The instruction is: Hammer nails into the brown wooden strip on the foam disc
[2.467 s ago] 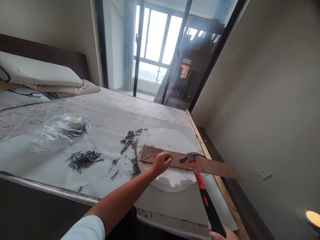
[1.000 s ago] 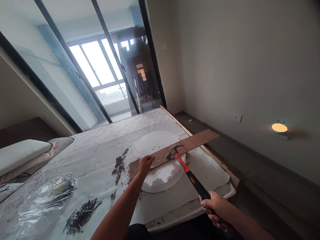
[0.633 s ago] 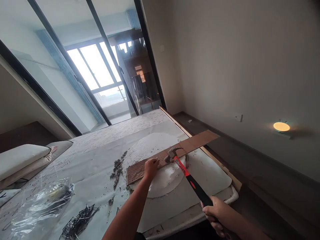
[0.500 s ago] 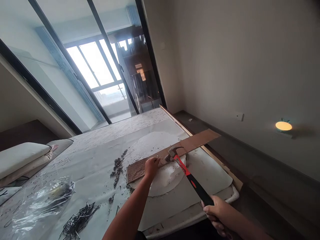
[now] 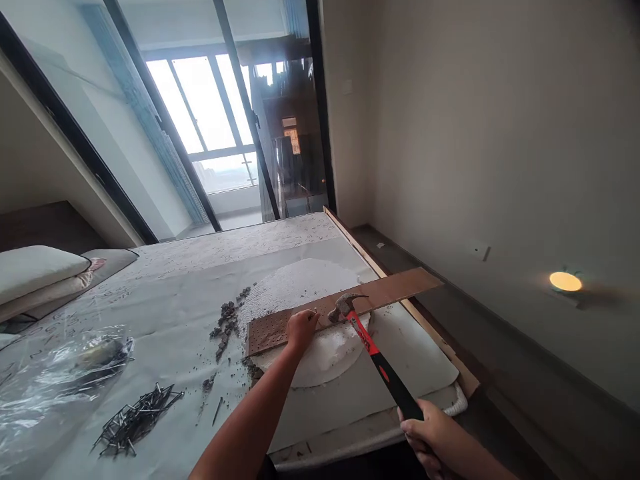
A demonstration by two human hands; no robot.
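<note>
My left hand (image 5: 301, 329) rests over a long brown board (image 5: 390, 288), its fingers pinched together; a tiny thing seems to stick up at the fingertips, too small to name. Many small holes or marks dot the board's left part. My right hand (image 5: 425, 427) is wrapped around the black grip of a claw hammer (image 5: 373, 350) with a red neck. The hammer's head is just right of my left fingers, over the board. Under the board lies a white round piece (image 5: 330, 363). A pile of nails (image 5: 137, 419) lies at the lower left.
Grey crumbs (image 5: 227, 320) lie left of the board. A clear plastic bag (image 5: 65, 383) is at the far left, with cushions (image 5: 43, 270) behind it. A wooden edge strip (image 5: 357, 243) runs along the right side. Beyond are glass doors and a wall with a lamp (image 5: 565, 281).
The view has shifted a little, so the nails and bag appear farther left. Both hands keep nearly the same place, the hammer head still close beside my left fingers.
</note>
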